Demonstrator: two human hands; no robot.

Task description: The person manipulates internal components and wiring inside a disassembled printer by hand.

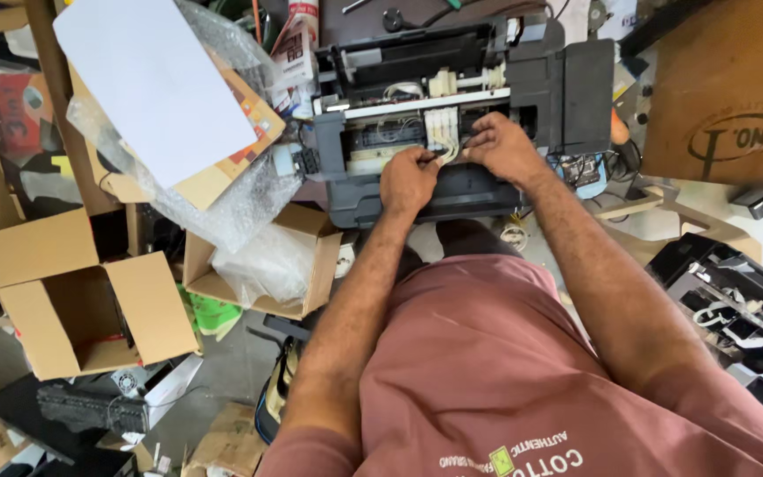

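Both hands, left hand point(406, 177) and right hand point(502, 146), inside opened printer point(452, 106), fingertips hidden, grip on white tubes point(446, 146) unclear.

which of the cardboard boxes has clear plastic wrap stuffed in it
The smaller open box just left of the person's left forearm: crumpled clear plastic fills it. The bigger open box farther left shows only bare cardboard inside.

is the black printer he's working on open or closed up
Open. The black plastic printer has its top cover off, exposing white parts and tubing, with both hands, left and right, inside.
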